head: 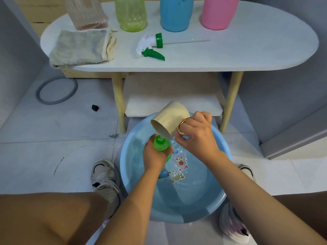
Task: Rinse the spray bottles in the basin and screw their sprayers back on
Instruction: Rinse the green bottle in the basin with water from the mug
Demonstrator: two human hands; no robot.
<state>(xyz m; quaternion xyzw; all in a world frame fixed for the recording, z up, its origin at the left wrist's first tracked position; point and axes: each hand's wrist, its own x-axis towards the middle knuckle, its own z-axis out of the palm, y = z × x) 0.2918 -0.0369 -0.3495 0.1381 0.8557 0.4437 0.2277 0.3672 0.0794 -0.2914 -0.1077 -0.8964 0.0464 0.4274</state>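
Head view, landmark = blue basin (219, 149) on the tiled floor, between the person's feet.

Left hand (154, 156) is over the basin's far-left part, fingers wrapped round the upper body of a green bottle (161, 145). Bottle is open-necked, no sprayer on it; threaded neck sticks up just past the top of the fist, most of the body is hidden behind the hand. Neck sits roughly upright, tilted slightly away from the camera.

Right hand (196, 133) is over the basin's far-right part, clenched round the handle of a beige cup (169, 119). Handle ring shows between the fingers. Cup is tipped, mouth down and left, its lip directly above and touching or nearly touching the bottle neck; can't tell which. Can't make out a water stream.

Basin holds water; cartoon stickers on its floor show through, nearer the camera than both hands.

Beyond the basin: white oval table (247, 50) on wooden legs. On it, directly beyond the basin, a white-and-green sprayer (150, 47) lies on its side, dip tube pointing right. Behind the sprayer, along the far edge, left to right: clear ribbed bottle (86, 13), light green bottle (131, 15), blue bottle (175, 15), pink bottle (217, 13); tops cropped. A folded grey cloth (79, 48) lies at the table's left end.
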